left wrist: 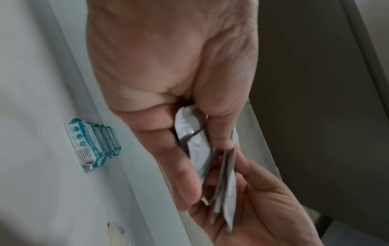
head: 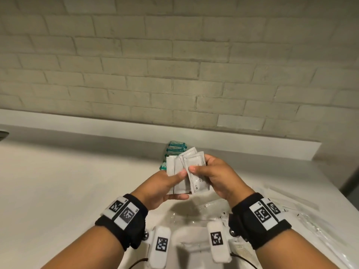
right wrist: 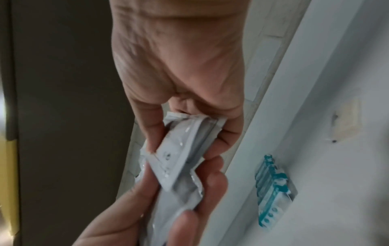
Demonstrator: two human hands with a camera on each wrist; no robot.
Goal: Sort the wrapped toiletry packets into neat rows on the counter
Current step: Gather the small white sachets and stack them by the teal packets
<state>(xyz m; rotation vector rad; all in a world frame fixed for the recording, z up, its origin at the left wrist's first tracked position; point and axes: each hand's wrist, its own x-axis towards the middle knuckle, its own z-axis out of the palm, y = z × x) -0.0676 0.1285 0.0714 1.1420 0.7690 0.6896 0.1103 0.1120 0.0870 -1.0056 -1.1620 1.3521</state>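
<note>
Both hands, left hand (head: 165,183) and right hand (head: 215,175), pinch a fanned stack of white packets (head: 186,171), print unreadable, partly hiding the teal packets (head: 175,147) on the counter (head: 77,181).

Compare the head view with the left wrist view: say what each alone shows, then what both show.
Head only: the brick wall, both wristbands, clear wrappers at the counter's right.
Left wrist only: the dotted, gridded face of the nearest teal packet.
Both: the left hand and right hand gripping white sachets, the teal packets rowed behind.
</note>
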